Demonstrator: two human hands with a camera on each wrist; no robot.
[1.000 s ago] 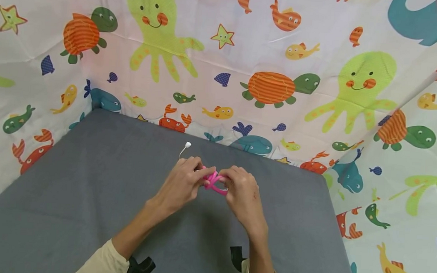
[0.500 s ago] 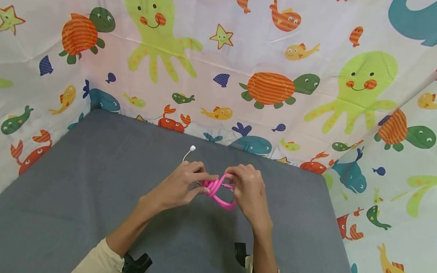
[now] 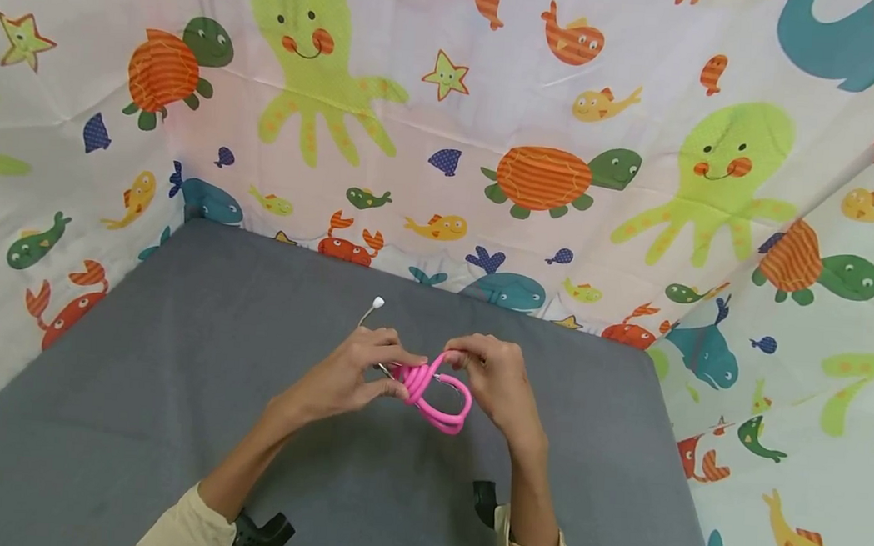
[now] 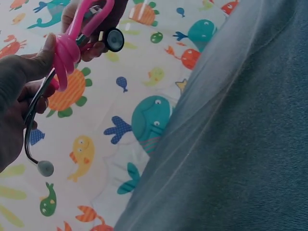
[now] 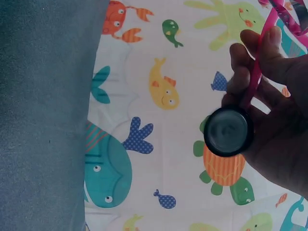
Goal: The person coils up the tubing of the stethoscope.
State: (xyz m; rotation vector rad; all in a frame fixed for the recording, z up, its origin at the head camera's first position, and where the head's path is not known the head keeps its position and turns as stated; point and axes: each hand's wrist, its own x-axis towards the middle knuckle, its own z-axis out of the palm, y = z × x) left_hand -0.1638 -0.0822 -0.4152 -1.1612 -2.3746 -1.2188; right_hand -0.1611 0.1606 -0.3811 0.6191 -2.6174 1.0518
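Note:
A stethoscope [image 3: 417, 380] with pink tubing is held up between both hands, its tube wound in several turns around itself. My left hand [image 3: 344, 372] pinches the wound part between thumb and fingers. From behind that hand a metal ear tube sticks out, tipped with a pale earpiece [image 4: 45, 168]. My right hand [image 3: 496, 381] pinches the tube's end section, which runs up from the coil. In the right wrist view the round dark chest piece [image 5: 228, 131] hangs by the palm. A doubled pink loop [image 3: 446, 422] droops below the right fingers.
Under the hands spreads a grey cloth-covered table [image 3: 176, 357]. White curtains [image 3: 422, 21] printed with sea animals close it in at the back and both sides. Black curved mounts [image 3: 263, 536] sit at the cuffs of the cream sleeves [image 3: 192, 525].
The hands have moved slightly apart. The right hand has drawn the tube's end up and out from the coil, and the pink loop shows larger and lower.

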